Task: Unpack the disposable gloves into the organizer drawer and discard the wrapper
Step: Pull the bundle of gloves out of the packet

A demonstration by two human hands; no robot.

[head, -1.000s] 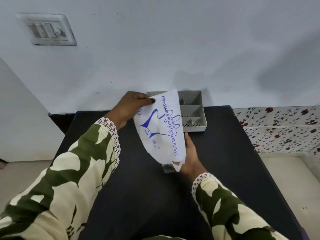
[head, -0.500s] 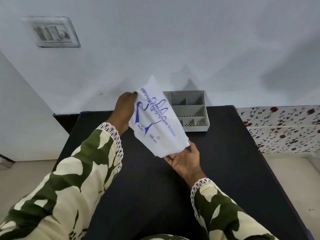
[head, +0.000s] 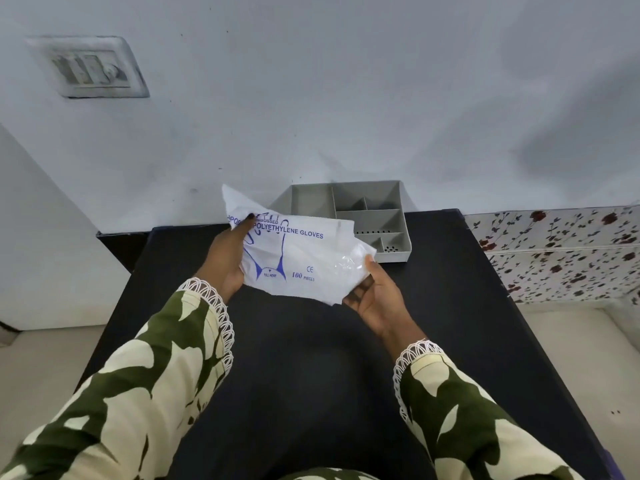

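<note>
A white plastic glove packet [head: 304, 258] with blue print reading "polyethylene gloves" lies roughly level above the black table. My left hand [head: 227, 258] grips its left end, thumb on top. My right hand [head: 372, 292] holds the right end from below, where clear plastic shows at the packet's edge. Behind the packet stands a grey organizer drawer [head: 398, 237] with several compartments, all of them bare where I can see; the packet covers its front left part.
The black table [head: 311, 375] runs toward me, with the drawer against the pale wall at its far edge. A floral-patterned surface [head: 561, 251] lies to the right. A switch plate [head: 93, 69] sits high on the wall at the left.
The packet has turned from hanging upright to lying nearly flat. My left hand dropped lower with it, and my right hand shifted to the right end.
</note>
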